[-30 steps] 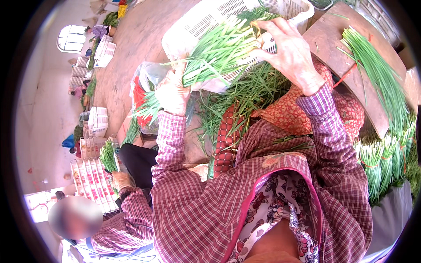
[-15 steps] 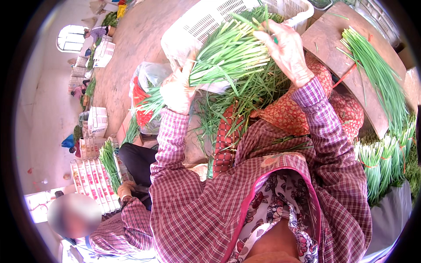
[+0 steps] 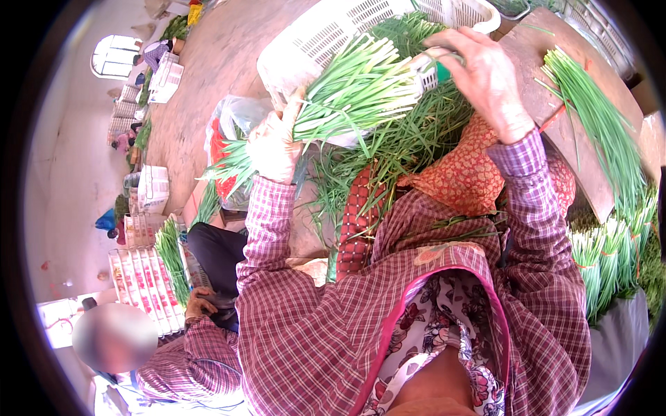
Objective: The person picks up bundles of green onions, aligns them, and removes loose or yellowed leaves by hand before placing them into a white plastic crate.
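Note:
A thick bunch of garlic chives (image 3: 361, 90) is held in my left hand (image 3: 274, 145), whose fingers wrap around its leafy part. The pale cut ends fan out up and to the right, while the green tips droop to the left past my wrist. My right hand (image 3: 485, 73) hovers just right of the pale ends, apart from them, fingers loosely bent and slightly blurred; I see nothing in it. Under the bunch lies a heap of loose green leaves (image 3: 416, 142), spilling from my lap toward a white plastic basket (image 3: 298, 48) that holds more greens.
On a brown board (image 3: 517, 52) to the right rests another chive bunch (image 3: 596, 118). Tied bundles (image 3: 603, 263) stand below it. A clear plastic bag (image 3: 239, 111) with red netting is at left. Close on my left sits a co-worker (image 3: 187, 360) beside white crates (image 3: 142, 291).
My right hand has drawn back to the right, away from the pale ends, and its fingers have loosened. The left hand keeps its hold on the bunch. The co-worker's hand has shifted slightly.

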`<state>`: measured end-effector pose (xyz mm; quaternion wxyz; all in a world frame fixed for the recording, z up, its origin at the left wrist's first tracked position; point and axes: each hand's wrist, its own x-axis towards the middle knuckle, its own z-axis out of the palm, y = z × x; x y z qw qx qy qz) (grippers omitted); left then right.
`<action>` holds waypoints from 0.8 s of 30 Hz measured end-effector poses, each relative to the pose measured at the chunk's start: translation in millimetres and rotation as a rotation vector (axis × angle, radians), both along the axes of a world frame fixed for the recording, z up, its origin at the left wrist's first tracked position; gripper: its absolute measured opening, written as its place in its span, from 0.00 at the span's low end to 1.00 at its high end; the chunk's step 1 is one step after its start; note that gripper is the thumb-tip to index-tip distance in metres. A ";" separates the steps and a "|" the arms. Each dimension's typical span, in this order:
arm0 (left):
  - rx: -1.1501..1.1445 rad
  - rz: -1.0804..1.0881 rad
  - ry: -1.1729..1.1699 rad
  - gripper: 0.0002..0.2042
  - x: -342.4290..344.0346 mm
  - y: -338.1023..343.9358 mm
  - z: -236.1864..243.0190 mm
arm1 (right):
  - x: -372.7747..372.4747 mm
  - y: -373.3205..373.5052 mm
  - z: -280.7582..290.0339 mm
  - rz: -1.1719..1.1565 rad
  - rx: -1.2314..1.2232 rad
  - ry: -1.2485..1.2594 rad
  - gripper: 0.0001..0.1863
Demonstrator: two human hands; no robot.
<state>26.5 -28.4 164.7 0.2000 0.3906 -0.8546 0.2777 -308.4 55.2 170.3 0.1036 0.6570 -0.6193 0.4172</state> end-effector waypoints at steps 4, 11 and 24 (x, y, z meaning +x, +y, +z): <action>0.014 -0.041 -0.044 0.43 -8.3 3.6 8.0 | 25.7 -9.7 4.8 0.183 -0.048 -0.011 0.08; 0.041 -0.062 -0.082 0.44 -15.5 4.3 7.9 | 37.0 -25.0 -3.0 0.431 -0.089 0.137 0.10; 0.051 -0.104 -0.118 0.50 -14.6 4.7 2.2 | 31.0 -24.6 -33.8 0.141 -0.126 -0.172 0.07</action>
